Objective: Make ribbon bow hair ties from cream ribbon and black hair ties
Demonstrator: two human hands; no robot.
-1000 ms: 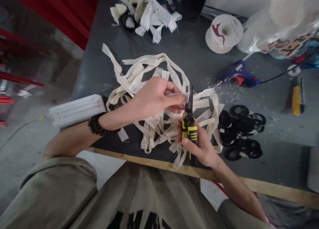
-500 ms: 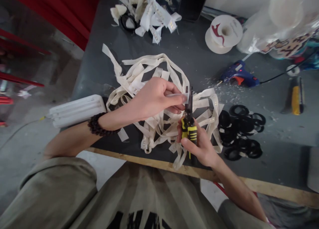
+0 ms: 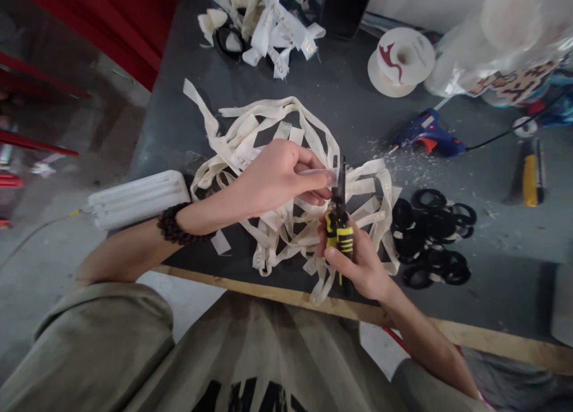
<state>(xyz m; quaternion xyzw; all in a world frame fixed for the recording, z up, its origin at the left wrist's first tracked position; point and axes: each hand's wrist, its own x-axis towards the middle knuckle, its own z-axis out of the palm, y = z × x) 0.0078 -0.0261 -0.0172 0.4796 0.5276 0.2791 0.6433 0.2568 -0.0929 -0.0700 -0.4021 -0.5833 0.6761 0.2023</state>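
Note:
My left hand (image 3: 286, 176) pinches a short end of white ribbon (image 3: 312, 171) between thumb and fingers. That ribbon end reaches the dark blades of a pair of scissors (image 3: 344, 236) with yellow-and-black handles. Wrapped round those handles is my right hand (image 3: 364, 263), at the right of the left hand. The blades point away from me and stand slightly apart. Beneath both hands lies a loose tangle of cream-white ribbon (image 3: 308, 134), some pieces carrying print. Part of the held ribbon is hidden by my left fingers.
Black ring-shaped bands (image 3: 430, 224) are heaped on the right. Behind them lie a blue glue gun (image 3: 430, 131) with a cord and a yellow cutter knife (image 3: 530, 179). A ribbon spool (image 3: 405, 57), ribbon bows (image 3: 273, 27) and a white lamp-like block (image 3: 141, 198) surround the work.
Hardly anything differs. Both hands, the ribbon and the scissors keep almost the same place, and the view has shifted very slightly.

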